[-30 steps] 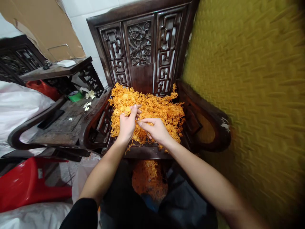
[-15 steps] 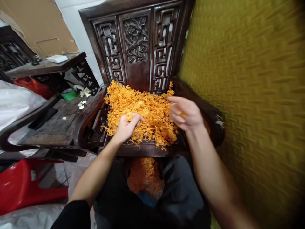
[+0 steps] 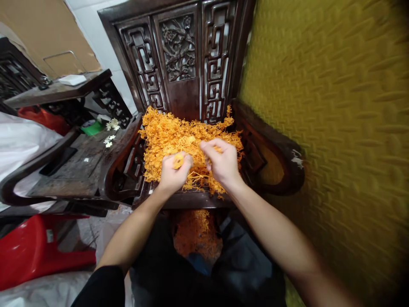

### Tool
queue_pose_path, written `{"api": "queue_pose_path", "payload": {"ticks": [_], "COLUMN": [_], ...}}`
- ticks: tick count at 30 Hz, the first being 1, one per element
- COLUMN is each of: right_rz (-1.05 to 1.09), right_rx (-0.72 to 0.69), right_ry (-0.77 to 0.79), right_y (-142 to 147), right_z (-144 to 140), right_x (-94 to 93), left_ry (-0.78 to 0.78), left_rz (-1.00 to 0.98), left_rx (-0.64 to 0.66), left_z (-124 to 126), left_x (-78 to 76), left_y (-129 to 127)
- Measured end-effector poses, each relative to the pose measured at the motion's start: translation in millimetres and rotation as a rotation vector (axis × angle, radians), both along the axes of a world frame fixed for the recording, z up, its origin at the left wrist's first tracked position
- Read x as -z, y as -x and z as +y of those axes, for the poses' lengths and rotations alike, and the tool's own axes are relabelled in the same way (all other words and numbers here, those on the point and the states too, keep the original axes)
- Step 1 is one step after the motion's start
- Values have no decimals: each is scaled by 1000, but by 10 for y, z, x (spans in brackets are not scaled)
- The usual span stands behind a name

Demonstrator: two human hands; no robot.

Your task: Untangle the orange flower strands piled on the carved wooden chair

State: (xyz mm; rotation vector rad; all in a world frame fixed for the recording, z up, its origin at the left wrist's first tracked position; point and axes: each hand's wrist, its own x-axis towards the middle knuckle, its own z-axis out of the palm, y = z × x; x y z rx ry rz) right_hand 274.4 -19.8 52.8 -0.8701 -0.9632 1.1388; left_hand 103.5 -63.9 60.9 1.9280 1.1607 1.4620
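Observation:
A heap of orange, thin-branched, plastic-looking sprigs [image 3: 169,132] covers the seat of a carved dark wooden chair [image 3: 185,96]. Over the front of the heap, my left hand [image 3: 174,172] is closed around a small yellow-orange piece [image 3: 178,160], which pokes out above the curled fingers. To its right, my right hand [image 3: 222,162] is closed too, slightly smeared by motion. A bit of orange shows between its fingers; its exact shape cannot be made out. The two hands are a short way apart, and thin orange stems lie below and between them.
At left stands a dark wooden seat [image 3: 68,177] with green tape [image 3: 92,127] and pale flower-shaped pieces [image 3: 109,140]. A red plastic stool [image 3: 28,251] is below it. A yellow textured surface [image 3: 335,128] rises at right. More orange bits lie in a container [image 3: 198,238] between my legs.
My right hand has moved left from the chair's right side to over the heap, close to my left hand. My left hand stays almost in place, still gripping its piece.

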Motion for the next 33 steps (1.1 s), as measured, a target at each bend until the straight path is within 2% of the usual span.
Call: {"api": "queue_pose_path", "payload": {"ticks": [2, 3, 6, 8, 11, 13, 17, 23, 26, 29, 33], "right_rz": [181, 244, 219, 146, 123, 151, 221, 331, 300, 224, 90], "right_rx": [257, 322, 185, 62, -20, -51, -155, -130, -252, -387, -507], "right_ry": [52, 102, 104, 75, 88, 98, 115, 166, 173, 177, 130], "right_y": [-189, -290, -472, -444, -295, -218, -156, -65, -45, -43, 3], "right_z": [167, 240, 310, 230, 65, 1, -4, 28, 15, -20, -121], "right_x": [15, 21, 17, -4, -51, -73, -66, -5, 2, -6, -13], "left_ry": [-64, -52, 180, 349, 444, 474, 501, 539, 520, 453, 312], "left_rz": [-50, -51, -20, -87, -307, -401, -392, -251, -249, -233, -74], "left_rx": [11, 27, 164, 274, 391, 422, 352, 276, 260, 188, 115], "left_z": [-78, -102, -83, -14, 87, 122, 130, 106, 104, 98, 73], "left_x": [-31, -40, -19, 23, 67, 68, 38, -6, 13, 58, 45], "left_y": [33, 56, 121, 141, 132, 113, 74, 41, 44, 67, 110]}}
